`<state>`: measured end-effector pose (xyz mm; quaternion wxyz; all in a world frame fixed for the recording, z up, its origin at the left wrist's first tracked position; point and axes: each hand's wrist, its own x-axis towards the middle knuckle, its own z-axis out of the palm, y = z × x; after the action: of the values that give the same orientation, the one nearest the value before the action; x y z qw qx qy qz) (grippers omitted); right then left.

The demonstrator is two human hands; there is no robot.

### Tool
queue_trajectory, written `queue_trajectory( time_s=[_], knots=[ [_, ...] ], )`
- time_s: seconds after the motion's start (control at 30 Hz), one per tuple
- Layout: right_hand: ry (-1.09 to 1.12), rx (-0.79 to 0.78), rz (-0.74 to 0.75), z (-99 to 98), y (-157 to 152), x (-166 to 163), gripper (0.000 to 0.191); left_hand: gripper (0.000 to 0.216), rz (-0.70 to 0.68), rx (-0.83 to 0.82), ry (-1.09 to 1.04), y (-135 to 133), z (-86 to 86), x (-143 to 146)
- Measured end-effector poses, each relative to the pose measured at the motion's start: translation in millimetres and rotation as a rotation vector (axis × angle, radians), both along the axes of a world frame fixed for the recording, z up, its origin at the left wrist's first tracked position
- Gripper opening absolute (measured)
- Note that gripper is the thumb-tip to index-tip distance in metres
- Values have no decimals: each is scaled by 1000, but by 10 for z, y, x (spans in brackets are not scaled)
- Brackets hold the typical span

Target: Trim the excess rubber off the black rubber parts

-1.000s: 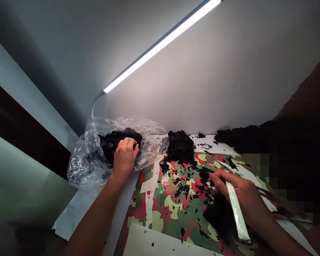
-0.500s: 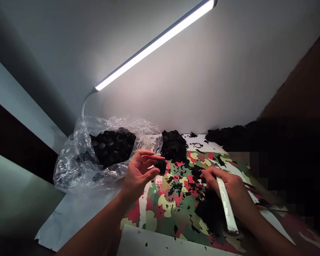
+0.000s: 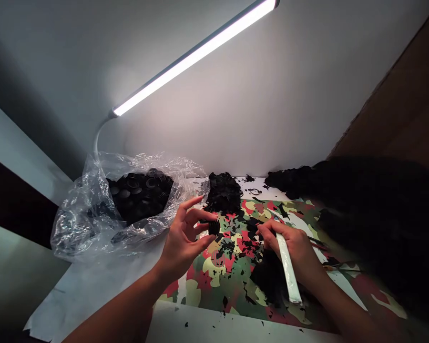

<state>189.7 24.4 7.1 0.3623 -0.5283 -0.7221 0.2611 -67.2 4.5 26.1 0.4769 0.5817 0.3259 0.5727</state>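
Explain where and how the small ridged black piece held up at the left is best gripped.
Probably pinch the small ridged black piece across its ridged side, coming from the left, as the left hand does, thumb below, fingers above. It looks short and rounded, and this leaves its right side uncovered, facing the right hand.

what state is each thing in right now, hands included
lamp: lit
clear plastic bag: open, crumpled
black round pieces: heaped in the bag
left hand: pinching
black ribbed piece: held up
right hand: gripping
white-wrapped tool: held slanting
black scraps: some heaped, others scattered
camouflage-patterned sheet: spread out, littered
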Motion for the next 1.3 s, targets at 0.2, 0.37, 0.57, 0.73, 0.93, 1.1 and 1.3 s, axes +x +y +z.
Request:
queue_trajectory(
  time_s=[0.2, 0.37, 0.57, 0.73, 0.93, 1.1, 1.3],
  knots=[
    [7, -15, 7, -15, 4, -21, 43, 70, 41, 25, 90, -21, -28, 25],
    [-31, 31, 31, 7, 41, 21, 40, 54, 226, 276, 383, 13, 49, -27],
    [-57, 35, -41, 171, 224, 366, 30, 31, 1010, 457, 1159, 168, 327, -769],
    [-72, -117, 118, 237, 253, 589, 19, 26, 1012, 402, 1322, 375, 276, -1156],
    [-190, -160, 478, 166, 178, 454, 25, 25, 470, 583, 1040, 136, 230, -139],
    [62, -140, 312, 70, 196, 345, 33, 21, -97, 198, 1054, -99, -189, 682],
    [361, -51, 215, 21, 121, 175, 67, 21, -191, -81, 670, -52, -373, 795]
  ],
)
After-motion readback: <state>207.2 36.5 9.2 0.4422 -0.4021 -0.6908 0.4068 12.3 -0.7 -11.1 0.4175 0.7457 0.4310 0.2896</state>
